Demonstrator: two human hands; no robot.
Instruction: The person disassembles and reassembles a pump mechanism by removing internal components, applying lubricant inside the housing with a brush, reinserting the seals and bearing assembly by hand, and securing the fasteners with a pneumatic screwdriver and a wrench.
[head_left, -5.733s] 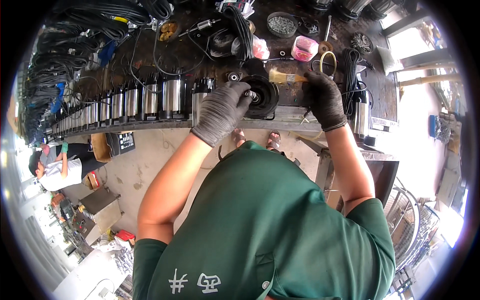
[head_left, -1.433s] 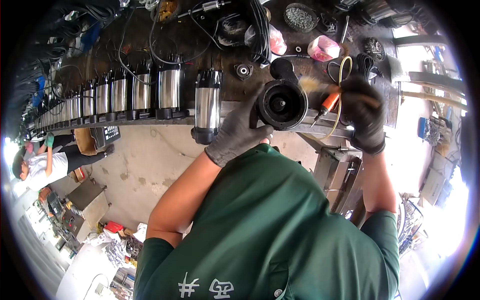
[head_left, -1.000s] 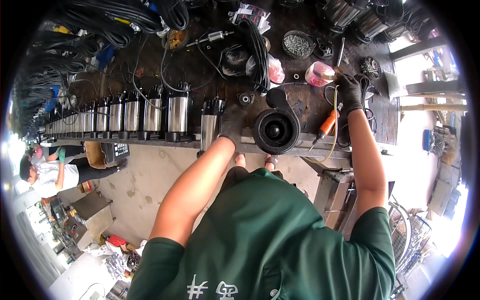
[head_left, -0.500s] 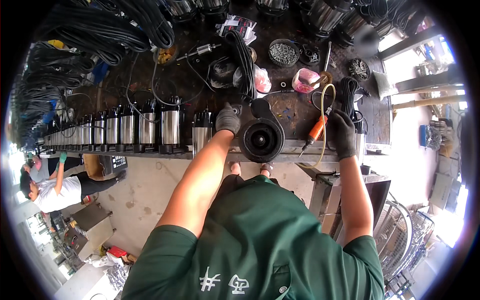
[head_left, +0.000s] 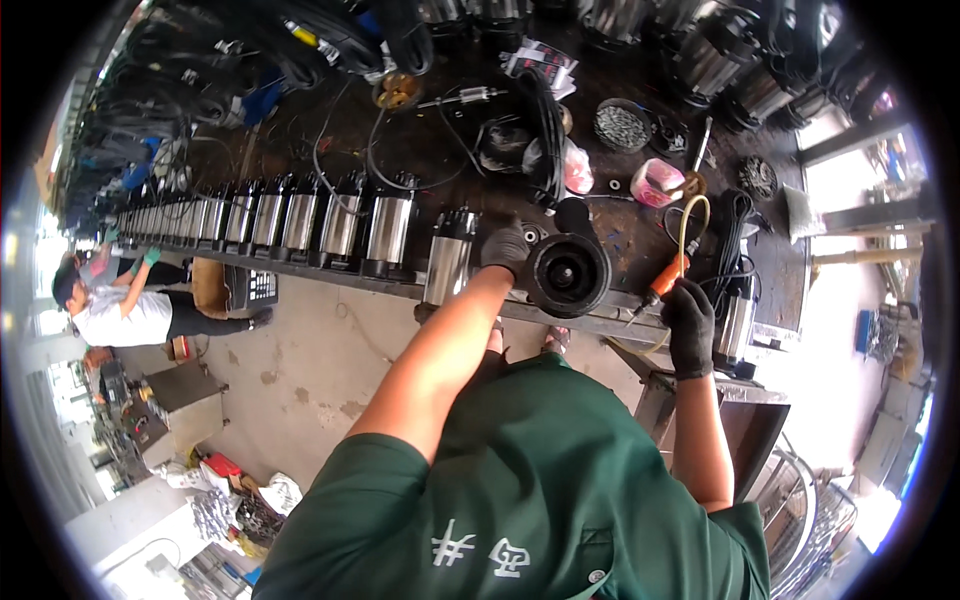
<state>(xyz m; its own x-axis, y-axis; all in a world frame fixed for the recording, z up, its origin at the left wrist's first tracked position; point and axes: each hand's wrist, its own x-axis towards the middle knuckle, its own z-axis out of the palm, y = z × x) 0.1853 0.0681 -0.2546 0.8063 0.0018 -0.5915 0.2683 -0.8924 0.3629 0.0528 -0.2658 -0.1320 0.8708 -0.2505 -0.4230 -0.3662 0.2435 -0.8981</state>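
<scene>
A round black pump housing [head_left: 568, 276] stands at the bench's front edge, with a dark ringed opening facing up and a short outlet behind. At its left is my left hand [head_left: 507, 248], in a dark grey glove, its fingers curled at a small grey part with a round hole [head_left: 531, 237]. The palm side of that grip is hidden. To the right of the housing, my gloved right hand [head_left: 690, 328] has its fingers closed at the lower side of an orange power screwdriver [head_left: 665, 278]. Its thin bit points toward the front left, and a yellowish hose [head_left: 704, 212] loops off its back.
A row of steel-bodied pumps [head_left: 388, 232] lines the front edge at left; one pump [head_left: 449, 262] stands nearest my left arm. Behind are a bowl of screws [head_left: 622, 126], a pink-white tub [head_left: 657, 183] and black cable coils [head_left: 733, 225]. A co-worker [head_left: 125, 312] stands far left.
My right hand has come nearer to me and left, closing at the screwdriver, which has shifted slightly the same way. My left hand stays beside the housing. The whole view has shifted.
</scene>
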